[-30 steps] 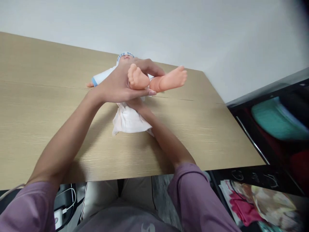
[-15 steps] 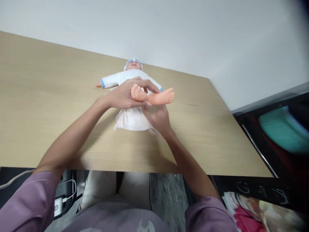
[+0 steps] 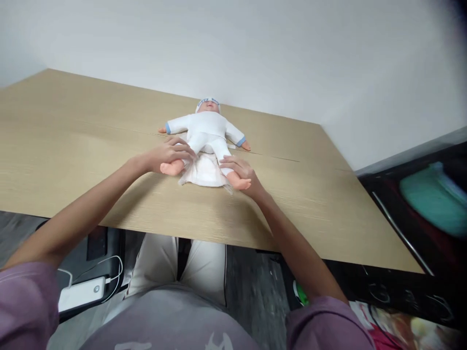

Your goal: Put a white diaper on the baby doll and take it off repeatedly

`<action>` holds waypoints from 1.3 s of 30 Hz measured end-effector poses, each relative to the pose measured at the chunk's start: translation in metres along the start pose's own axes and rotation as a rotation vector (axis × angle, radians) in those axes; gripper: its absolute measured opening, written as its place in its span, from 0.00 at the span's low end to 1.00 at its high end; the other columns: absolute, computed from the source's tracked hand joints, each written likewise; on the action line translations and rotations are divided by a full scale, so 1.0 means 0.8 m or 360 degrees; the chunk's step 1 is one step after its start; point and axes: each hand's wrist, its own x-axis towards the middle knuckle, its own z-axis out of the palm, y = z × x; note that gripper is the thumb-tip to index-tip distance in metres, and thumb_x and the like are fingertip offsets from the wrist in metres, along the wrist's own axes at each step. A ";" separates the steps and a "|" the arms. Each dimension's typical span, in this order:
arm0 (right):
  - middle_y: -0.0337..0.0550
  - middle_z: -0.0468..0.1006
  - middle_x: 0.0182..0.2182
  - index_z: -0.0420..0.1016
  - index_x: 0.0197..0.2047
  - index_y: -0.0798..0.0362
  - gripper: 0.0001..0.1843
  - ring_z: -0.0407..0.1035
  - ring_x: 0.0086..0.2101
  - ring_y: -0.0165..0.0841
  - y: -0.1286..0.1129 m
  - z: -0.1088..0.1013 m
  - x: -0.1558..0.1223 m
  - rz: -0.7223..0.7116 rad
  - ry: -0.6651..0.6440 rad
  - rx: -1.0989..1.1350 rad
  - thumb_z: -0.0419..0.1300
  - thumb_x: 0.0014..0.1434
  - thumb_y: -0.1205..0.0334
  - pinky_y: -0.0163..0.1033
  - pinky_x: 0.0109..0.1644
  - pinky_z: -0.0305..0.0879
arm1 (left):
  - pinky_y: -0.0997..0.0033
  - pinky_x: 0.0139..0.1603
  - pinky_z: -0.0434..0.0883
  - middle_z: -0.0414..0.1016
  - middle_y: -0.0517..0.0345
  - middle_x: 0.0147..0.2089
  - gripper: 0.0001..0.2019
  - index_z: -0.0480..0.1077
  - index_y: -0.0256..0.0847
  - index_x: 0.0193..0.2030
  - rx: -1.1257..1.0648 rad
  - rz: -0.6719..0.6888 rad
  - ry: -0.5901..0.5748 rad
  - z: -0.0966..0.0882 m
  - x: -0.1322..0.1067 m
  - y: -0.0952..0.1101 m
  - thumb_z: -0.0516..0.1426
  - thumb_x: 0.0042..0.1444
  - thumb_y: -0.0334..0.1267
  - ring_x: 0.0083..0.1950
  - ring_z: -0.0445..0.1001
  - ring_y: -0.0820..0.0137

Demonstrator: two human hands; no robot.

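Note:
A baby doll [image 3: 207, 124] in a white suit with blue cuffs lies on its back on the wooden table, arms spread and legs apart. Beneath its bottom and between its legs is a spread white diaper [image 3: 205, 174]. My left hand [image 3: 170, 154] curls over the doll's leg on the left, its bare foot showing below my fingers. My right hand [image 3: 239, 171] wraps the leg on the right near the ankle, the foot sticking out past it. Some of my fingertips are hidden behind the legs and diaper.
The pale wooden table [image 3: 91, 116] meets a white wall [image 3: 255, 48] at the back. Below its front edge on the left, a white power bank [image 3: 82, 294] with a cable lies on a black surface. A teal object [image 3: 434, 199] stands on a dark shelf at the right.
Both hands held the doll's feet raised and close together. Now the legs are lowered and parted, one hand on each, and the diaper shows between them. The view has shifted slightly.

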 end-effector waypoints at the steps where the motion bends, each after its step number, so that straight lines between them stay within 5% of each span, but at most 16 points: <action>1: 0.49 0.83 0.69 0.83 0.66 0.45 0.23 0.74 0.73 0.50 0.005 -0.001 -0.006 -0.0051 -0.0036 -0.0014 0.53 0.75 0.63 0.62 0.78 0.70 | 0.38 0.79 0.64 0.82 0.49 0.74 0.25 0.83 0.50 0.66 0.0021 -0.0009 -0.0024 0.007 -0.011 -0.004 0.64 0.62 0.38 0.76 0.72 0.41; 6: 0.50 0.81 0.72 0.83 0.68 0.46 0.26 0.70 0.77 0.48 0.020 0.007 -0.020 -0.0122 -0.0180 -0.0136 0.51 0.76 0.68 0.63 0.80 0.69 | 0.37 0.82 0.61 0.75 0.51 0.80 0.36 0.80 0.52 0.71 0.0128 -0.0015 -0.0079 0.042 -0.036 -0.007 0.62 0.55 0.26 0.82 0.66 0.43; 11: 0.45 0.78 0.76 0.81 0.71 0.42 0.26 0.66 0.79 0.44 0.027 0.006 -0.022 -0.0039 -0.0292 -0.0003 0.54 0.78 0.66 0.64 0.84 0.64 | 0.39 0.80 0.62 0.76 0.50 0.80 0.36 0.79 0.50 0.72 0.0074 -0.0009 -0.0129 0.047 -0.031 -0.008 0.60 0.56 0.25 0.79 0.67 0.44; 16: 0.43 0.79 0.75 0.84 0.70 0.41 0.28 0.69 0.78 0.43 0.031 -0.008 -0.018 0.0130 -0.0332 0.0336 0.54 0.75 0.67 0.68 0.87 0.58 | 0.41 0.78 0.62 0.80 0.48 0.73 0.20 0.84 0.47 0.63 -0.0043 -0.0231 -0.0100 0.047 -0.016 0.019 0.53 0.75 0.43 0.71 0.71 0.47; 20: 0.45 0.80 0.74 0.83 0.69 0.40 0.23 0.69 0.77 0.48 0.010 -0.007 -0.017 0.0236 -0.0338 0.0300 0.56 0.79 0.58 0.80 0.87 0.44 | 0.37 0.75 0.65 0.78 0.41 0.73 0.28 0.81 0.43 0.58 0.0093 -0.0421 -0.0022 0.065 -0.010 0.047 0.67 0.64 0.64 0.72 0.67 0.38; 23: 0.52 0.76 0.77 0.77 0.75 0.43 0.30 0.65 0.79 0.55 -0.014 0.011 -0.025 0.0181 -0.0270 0.0057 0.68 0.74 0.45 0.81 0.86 0.43 | 0.36 0.73 0.66 0.77 0.39 0.73 0.21 0.79 0.42 0.57 0.0180 -0.0462 0.0010 0.078 -0.010 0.054 0.68 0.64 0.51 0.73 0.67 0.36; 26: 0.54 0.77 0.75 0.80 0.71 0.44 0.27 0.66 0.78 0.56 -0.029 0.035 -0.031 0.0194 -0.0113 -0.0171 0.68 0.73 0.49 0.76 0.86 0.50 | 0.39 0.72 0.67 0.81 0.41 0.68 0.13 0.79 0.42 0.55 0.0120 -0.0449 0.0087 0.079 -0.006 0.052 0.61 0.66 0.40 0.69 0.71 0.43; 31: 0.56 0.87 0.59 0.85 0.58 0.48 0.18 0.78 0.61 0.54 -0.022 0.044 -0.008 0.0360 0.0039 -0.0153 0.55 0.78 0.59 0.66 0.73 0.73 | 0.43 0.68 0.71 0.85 0.47 0.49 0.14 0.80 0.44 0.51 -0.0135 -0.0617 0.0265 0.058 0.015 0.035 0.57 0.71 0.48 0.54 0.76 0.50; 34: 0.53 0.86 0.47 0.83 0.52 0.47 0.19 0.78 0.50 0.51 -0.003 0.032 0.030 0.0452 0.0230 -0.0036 0.52 0.82 0.51 0.62 0.64 0.78 | 0.43 0.73 0.68 0.85 0.46 0.58 0.20 0.80 0.44 0.51 -0.0257 -0.0700 0.0495 0.045 0.038 0.012 0.55 0.74 0.57 0.60 0.76 0.50; 36: 0.52 0.84 0.48 0.81 0.50 0.46 0.23 0.77 0.51 0.50 0.016 0.026 0.061 0.0450 0.0427 0.0018 0.50 0.83 0.42 0.62 0.66 0.77 | 0.43 0.78 0.64 0.82 0.45 0.67 0.24 0.79 0.44 0.51 -0.0295 -0.0715 0.0681 0.040 0.058 -0.014 0.55 0.74 0.62 0.68 0.73 0.48; 39: 0.51 0.83 0.51 0.80 0.50 0.45 0.30 0.76 0.56 0.49 0.060 0.028 0.111 0.0479 0.0587 0.0081 0.49 0.82 0.30 0.61 0.71 0.74 | 0.42 0.75 0.67 0.81 0.45 0.61 0.28 0.75 0.46 0.48 -0.0458 -0.0797 0.0827 0.040 0.094 -0.065 0.55 0.73 0.71 0.66 0.74 0.48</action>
